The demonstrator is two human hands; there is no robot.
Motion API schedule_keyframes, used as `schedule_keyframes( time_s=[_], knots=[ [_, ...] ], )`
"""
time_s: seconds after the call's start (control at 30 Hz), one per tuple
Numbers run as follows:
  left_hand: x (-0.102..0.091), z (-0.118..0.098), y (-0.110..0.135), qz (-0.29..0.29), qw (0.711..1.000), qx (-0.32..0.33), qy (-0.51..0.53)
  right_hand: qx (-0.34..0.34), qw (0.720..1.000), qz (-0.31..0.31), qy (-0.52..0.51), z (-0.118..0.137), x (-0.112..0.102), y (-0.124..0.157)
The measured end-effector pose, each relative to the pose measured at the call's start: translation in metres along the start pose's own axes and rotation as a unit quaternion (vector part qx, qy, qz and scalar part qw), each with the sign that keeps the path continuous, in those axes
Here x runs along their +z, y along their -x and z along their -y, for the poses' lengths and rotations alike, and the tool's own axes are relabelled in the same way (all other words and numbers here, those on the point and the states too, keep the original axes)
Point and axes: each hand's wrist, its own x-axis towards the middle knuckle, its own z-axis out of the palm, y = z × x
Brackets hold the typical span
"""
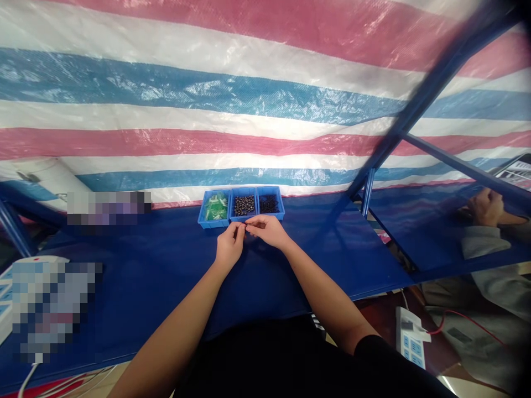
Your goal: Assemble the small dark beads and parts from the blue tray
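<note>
Blue cloth (145,276) covers the bench. Head view: left hand (229,243) and right hand (267,229) meet fingertip to fingertip, pinched together on a small part (245,225) too tiny to identify, just before the middle bin (244,205). Risk: a loosened pinch would likely drop the part onto the cloth, where it may roll away.

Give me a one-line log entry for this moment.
left hand: pinching small part | right hand: fingertips meet left's | location: over blue table, before three blue bins | middle bin: dark small parts
</note>
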Motion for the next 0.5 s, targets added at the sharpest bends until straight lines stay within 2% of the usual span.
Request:
schedule_keyframes(
  time_s=[0.5],
  knots=[
    [0.0004, 0.002, 0.0003, -0.005, 1.0, -0.003, 0.022, 0.003, 1.0, 0.001, 0.011, -0.0017, -0.0002, 0.0]
  ],
)
